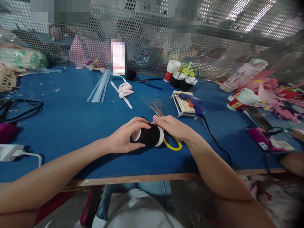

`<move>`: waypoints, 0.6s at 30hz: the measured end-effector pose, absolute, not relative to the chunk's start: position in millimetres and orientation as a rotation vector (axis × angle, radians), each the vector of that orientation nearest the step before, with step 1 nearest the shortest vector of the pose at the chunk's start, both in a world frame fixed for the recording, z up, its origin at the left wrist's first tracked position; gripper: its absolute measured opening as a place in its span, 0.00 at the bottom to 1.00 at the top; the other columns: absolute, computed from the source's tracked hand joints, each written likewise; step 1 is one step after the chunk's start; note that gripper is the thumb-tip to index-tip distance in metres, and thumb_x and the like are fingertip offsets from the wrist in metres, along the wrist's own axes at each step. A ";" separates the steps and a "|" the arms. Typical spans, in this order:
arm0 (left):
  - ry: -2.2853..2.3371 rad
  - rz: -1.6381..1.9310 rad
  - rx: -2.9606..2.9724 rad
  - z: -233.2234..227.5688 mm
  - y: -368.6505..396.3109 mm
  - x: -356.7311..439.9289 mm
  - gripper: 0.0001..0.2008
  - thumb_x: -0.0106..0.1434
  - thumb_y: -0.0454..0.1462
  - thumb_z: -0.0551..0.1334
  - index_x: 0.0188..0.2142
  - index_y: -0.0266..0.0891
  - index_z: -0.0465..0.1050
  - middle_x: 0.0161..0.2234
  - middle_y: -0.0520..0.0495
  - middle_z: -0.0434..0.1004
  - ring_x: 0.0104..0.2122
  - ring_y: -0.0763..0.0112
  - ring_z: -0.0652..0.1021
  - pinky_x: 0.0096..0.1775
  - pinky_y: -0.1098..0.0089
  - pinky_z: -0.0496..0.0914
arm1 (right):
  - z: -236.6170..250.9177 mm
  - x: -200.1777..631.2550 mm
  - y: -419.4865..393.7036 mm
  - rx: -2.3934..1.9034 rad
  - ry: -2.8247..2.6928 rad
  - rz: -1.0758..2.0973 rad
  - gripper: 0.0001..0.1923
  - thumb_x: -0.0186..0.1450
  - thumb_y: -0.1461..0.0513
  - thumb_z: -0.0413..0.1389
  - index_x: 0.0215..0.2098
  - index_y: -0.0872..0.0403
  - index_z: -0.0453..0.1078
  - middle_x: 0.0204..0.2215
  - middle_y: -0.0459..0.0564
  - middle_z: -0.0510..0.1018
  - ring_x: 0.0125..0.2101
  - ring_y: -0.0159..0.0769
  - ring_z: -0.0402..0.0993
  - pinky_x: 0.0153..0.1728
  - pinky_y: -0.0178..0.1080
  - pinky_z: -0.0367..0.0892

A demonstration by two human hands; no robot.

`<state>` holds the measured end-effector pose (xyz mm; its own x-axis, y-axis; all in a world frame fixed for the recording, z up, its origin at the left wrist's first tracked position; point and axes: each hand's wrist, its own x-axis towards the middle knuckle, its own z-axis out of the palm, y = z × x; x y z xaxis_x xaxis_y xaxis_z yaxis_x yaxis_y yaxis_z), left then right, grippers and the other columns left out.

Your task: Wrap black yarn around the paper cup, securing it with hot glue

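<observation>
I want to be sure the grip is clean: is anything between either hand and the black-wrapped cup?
Nothing visible. The left hand wraps the black-wrapped cup directly, and the right hand rests on its rim end. The yellow-handled scissors lie behind and under the right hand, not between hand and cup.

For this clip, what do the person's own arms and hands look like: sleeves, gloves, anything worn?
Both forearms are bare up to the picture's edge, with no sleeves in view. The left hand and the right hand are bare too: no gloves, and no rings, watch or bracelet that can be made out. No markings show on the arms. Fingernails are too small to judge.
</observation>
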<state>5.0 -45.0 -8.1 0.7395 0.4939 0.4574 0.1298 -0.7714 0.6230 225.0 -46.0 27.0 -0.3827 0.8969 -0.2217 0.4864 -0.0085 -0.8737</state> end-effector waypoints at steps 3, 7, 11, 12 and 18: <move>0.457 0.829 2.394 -6.4 -46.8 5.2 0.23 0.57 0.36 0.63 0.51 0.38 0.60 0.51 0.36 0.62 0.53 0.59 0.66 0.52 0.56 0.65 | 22.3 221.0 -44.2 -1.400 -1.675 1.576 0.24 0.59 0.43 0.51 0.31 0.53 0.75 0.32 0.51 0.78 0.37 0.39 0.73 0.38 0.39 0.65; 0.457 0.864 2.400 -5.7 -47.2 5.1 0.24 0.56 0.36 0.64 0.51 0.37 0.60 0.50 0.36 0.62 0.52 0.59 0.67 0.52 0.57 0.65 | 13.8 218.3 -41.3 -1.242 -1.489 1.714 0.19 0.58 0.48 0.55 0.34 0.54 0.73 0.35 0.51 0.77 0.38 0.36 0.72 0.39 0.38 0.65; 0.472 0.896 2.397 -5.8 -46.9 4.3 0.24 0.55 0.36 0.64 0.51 0.39 0.60 0.50 0.37 0.64 0.52 0.59 0.67 0.52 0.56 0.65 | 12.1 221.5 -40.1 -1.320 -1.536 1.511 0.18 0.57 0.48 0.56 0.33 0.54 0.70 0.32 0.49 0.76 0.32 0.32 0.70 0.34 0.36 0.64; 0.472 0.903 2.400 -5.7 -46.8 4.3 0.24 0.56 0.36 0.64 0.51 0.39 0.60 0.51 0.37 0.64 0.52 0.59 0.67 0.52 0.56 0.65 | 13.1 222.7 -40.0 -1.370 -1.590 1.405 0.19 0.57 0.47 0.55 0.32 0.55 0.70 0.31 0.49 0.75 0.31 0.32 0.69 0.34 0.36 0.64; 0.384 0.913 2.510 -2.0 -46.4 6.2 0.22 0.58 0.35 0.62 0.51 0.39 0.59 0.51 0.36 0.67 0.52 0.58 0.68 0.50 0.54 0.66 | 19.6 227.6 -38.6 -1.487 -1.735 1.261 0.26 0.60 0.43 0.48 0.26 0.56 0.72 0.25 0.50 0.75 0.25 0.31 0.67 0.30 0.37 0.62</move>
